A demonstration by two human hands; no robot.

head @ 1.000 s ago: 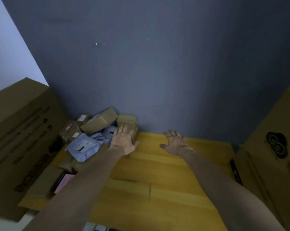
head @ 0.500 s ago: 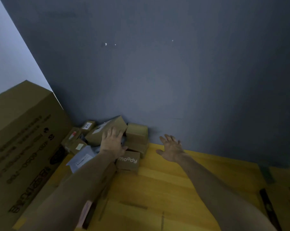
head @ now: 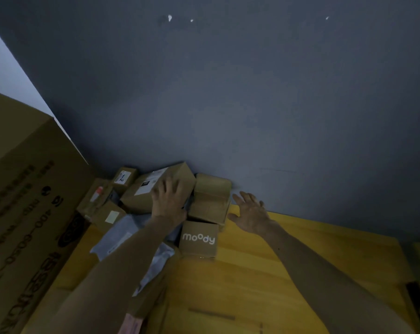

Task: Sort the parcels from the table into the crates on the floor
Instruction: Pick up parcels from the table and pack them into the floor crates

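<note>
At the far left corner of the yellow wooden table (head: 276, 273), against the dark grey wall (head: 252, 104), a heap of parcels is seen. The left hand (head: 169, 201) is laid on top of the long brown box (head: 146, 189) with a white label, fingers straight and slightly apart, nothing pinched. The right hand (head: 251, 213) is held spread, palm down, just beside the taped box (head: 212, 198) at the heap's right edge; contact cannot be told. A small moody box (head: 198, 238) is set on the table in front of the taped box. A grey mailer bag (head: 118, 237) is partly hidden under the left forearm. A large printed carton (head: 28, 208) is stood left of the heap
</note>
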